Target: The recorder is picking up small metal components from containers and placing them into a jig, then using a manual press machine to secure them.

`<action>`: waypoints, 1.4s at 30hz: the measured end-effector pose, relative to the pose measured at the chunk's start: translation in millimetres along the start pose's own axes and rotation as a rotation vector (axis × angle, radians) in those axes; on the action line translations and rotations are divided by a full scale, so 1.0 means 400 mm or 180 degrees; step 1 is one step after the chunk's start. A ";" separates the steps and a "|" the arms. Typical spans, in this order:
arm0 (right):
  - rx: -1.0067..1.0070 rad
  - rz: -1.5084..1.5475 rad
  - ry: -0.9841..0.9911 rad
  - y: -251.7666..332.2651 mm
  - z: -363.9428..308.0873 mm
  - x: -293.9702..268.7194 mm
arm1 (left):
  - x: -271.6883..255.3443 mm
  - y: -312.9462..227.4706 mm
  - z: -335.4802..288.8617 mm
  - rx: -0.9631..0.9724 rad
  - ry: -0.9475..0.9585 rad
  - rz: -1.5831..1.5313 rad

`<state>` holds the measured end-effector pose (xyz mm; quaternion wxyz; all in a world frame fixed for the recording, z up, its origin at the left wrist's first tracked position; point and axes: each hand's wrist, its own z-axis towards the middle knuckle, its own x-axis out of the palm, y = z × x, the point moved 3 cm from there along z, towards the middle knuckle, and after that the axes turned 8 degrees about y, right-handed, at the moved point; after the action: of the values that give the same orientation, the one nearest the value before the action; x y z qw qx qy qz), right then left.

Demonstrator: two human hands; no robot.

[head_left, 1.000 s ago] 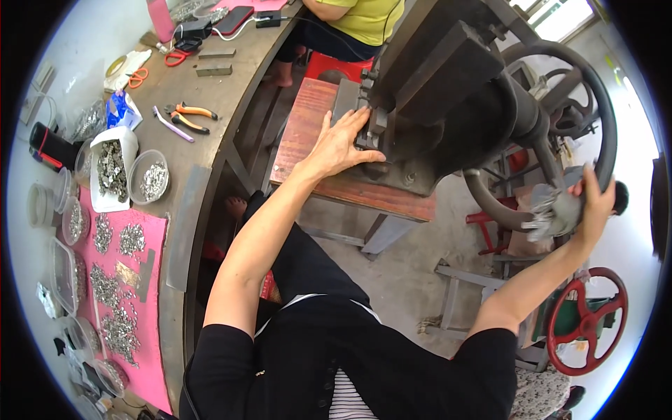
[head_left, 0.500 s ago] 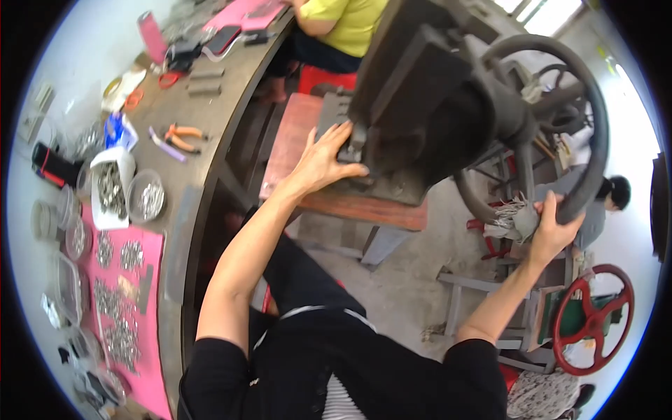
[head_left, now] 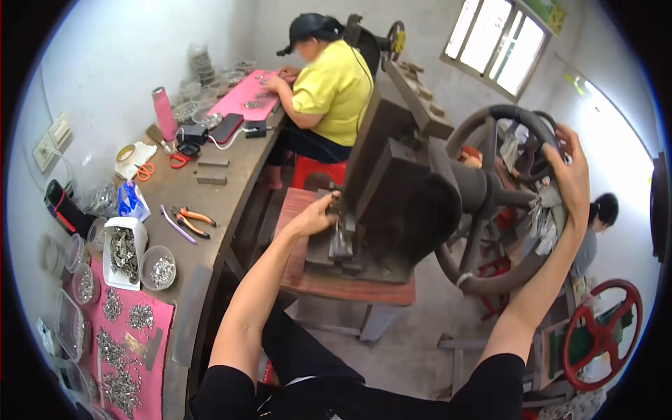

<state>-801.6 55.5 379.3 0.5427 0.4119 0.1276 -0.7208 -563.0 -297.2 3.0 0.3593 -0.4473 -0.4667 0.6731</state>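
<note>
A dark metal screw press (head_left: 406, 203) stands in front of me on a reddish wooden stand (head_left: 350, 288). My left hand (head_left: 315, 215) reaches to the die area under its ram, fingertips pinched together at the small metal tooling (head_left: 341, 241). Whatever lies between those fingers is too small to make out. High on the right side of the press's large handwheel (head_left: 483, 283), my right hand (head_left: 572, 168) is curled at the rim. A pale rag (head_left: 546, 220) is tied around the wheel just below that hand.
Left runs a workbench (head_left: 199, 238) with a pink mat (head_left: 143, 350) of small metal parts, a white tub (head_left: 115, 273), a round bowl (head_left: 159, 269) and orange-handled pliers (head_left: 196, 218). A person in yellow (head_left: 336, 98) works beyond. A red handwheel (head_left: 602, 336) stands right.
My right hand has gone up from the wheel's lower rim to its upper right, and the wheel has turned. The left fingers have drawn together at the die. My view has tilted up.
</note>
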 end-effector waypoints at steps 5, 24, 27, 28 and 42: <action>-0.0112 0.0275 0.0111 0.032 -0.011 -0.020 | 0.022 -0.147 -0.154 0.0490 -0.0283 0.1931; -0.2972 0.3322 0.2443 0.844 -0.581 0.790 | 0.095 -0.345 -0.991 -0.0574 -0.3566 0.2825; -0.2935 0.3731 0.3094 1.011 -0.659 0.830 | 0.140 -0.360 -1.165 -0.1218 -0.4123 0.2893; -0.3084 0.3707 0.3139 1.055 -0.691 0.838 | 0.154 -0.358 -1.215 -0.1412 -0.4188 0.2952; -0.3518 0.3655 0.3038 1.251 -0.964 0.926 | 0.237 -0.285 -1.485 -0.2161 -0.4657 0.2959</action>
<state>-208.4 -141.3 -2.4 0.8256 0.3478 0.4393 0.0674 -30.9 5.3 -11.5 -0.4800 -0.1349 -0.5230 0.6913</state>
